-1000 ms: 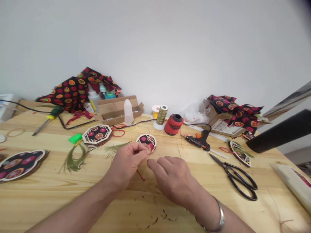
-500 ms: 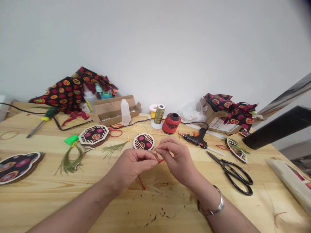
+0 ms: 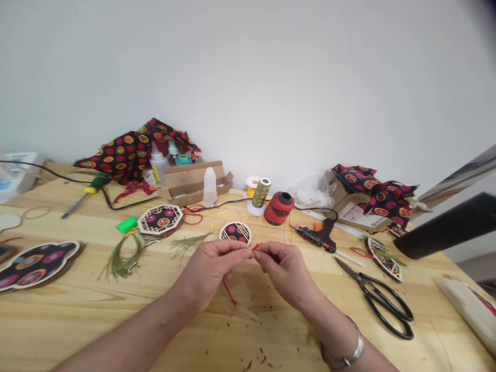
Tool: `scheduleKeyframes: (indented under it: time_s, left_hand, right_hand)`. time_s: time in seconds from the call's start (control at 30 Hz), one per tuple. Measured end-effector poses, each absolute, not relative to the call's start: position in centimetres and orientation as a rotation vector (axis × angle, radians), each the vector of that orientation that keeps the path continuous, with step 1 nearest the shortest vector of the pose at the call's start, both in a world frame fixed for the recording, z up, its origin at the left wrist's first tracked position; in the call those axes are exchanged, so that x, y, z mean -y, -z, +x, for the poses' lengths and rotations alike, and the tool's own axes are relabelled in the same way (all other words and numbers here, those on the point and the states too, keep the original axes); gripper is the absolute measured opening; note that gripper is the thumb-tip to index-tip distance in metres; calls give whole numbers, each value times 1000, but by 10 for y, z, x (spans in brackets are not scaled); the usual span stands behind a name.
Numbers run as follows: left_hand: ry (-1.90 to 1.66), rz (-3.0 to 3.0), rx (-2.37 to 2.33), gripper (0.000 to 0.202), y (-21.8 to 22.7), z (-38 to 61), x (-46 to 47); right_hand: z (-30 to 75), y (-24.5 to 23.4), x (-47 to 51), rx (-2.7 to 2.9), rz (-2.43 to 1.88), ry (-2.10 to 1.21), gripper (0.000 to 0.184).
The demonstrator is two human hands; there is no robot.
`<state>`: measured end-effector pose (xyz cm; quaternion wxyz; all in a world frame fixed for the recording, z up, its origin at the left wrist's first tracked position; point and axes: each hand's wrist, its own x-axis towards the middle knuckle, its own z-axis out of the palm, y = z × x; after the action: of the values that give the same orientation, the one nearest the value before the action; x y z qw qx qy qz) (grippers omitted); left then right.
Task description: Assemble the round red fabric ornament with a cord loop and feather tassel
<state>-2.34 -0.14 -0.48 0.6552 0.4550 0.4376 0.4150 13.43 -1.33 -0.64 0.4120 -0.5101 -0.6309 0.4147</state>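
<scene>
Between my two hands is a thin red cord (image 3: 230,293), pinched at fingertip height above the table. My left hand (image 3: 220,266) closes thumb and forefinger on it, and one end of the cord hangs below that hand. Thumb and fingers of my right hand (image 3: 284,271) also pinch the cord, with a short red bit showing at the fingertips. The fingertips of both hands nearly meet and hide most of the cord. Just behind them lies a round wooden-framed ornament (image 3: 235,232) with patterned fabric inside, its lower edge partly covered by my fingers.
Scissors (image 3: 374,297) and a black glue gun (image 3: 315,235) lie at right. Behind stand a red thread spool (image 3: 279,208), an olive thread spool (image 3: 262,192) and a white bottle (image 3: 210,187). An octagonal ornament (image 3: 160,221), green tassel (image 3: 123,256) and screwdriver (image 3: 87,192) lie at left.
My right hand's fingers have come down and drawn in to pinch the cord beside my left fingertips. The whole view has shifted slightly, so things appear lower and further right.
</scene>
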Motion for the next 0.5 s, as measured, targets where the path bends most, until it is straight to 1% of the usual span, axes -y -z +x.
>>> scheduleKeyframes:
  time_s: [0.23,0.5]
  left_hand:
    - [-1015,1042,-1011,12,5,-24,3]
    - [-1073,1120,-1165,15,5,-24,0]
  right_hand:
    - [134,6,18,1728,-1295,-995,22]
    - [133,1,27,2067,-1338,-554,23]
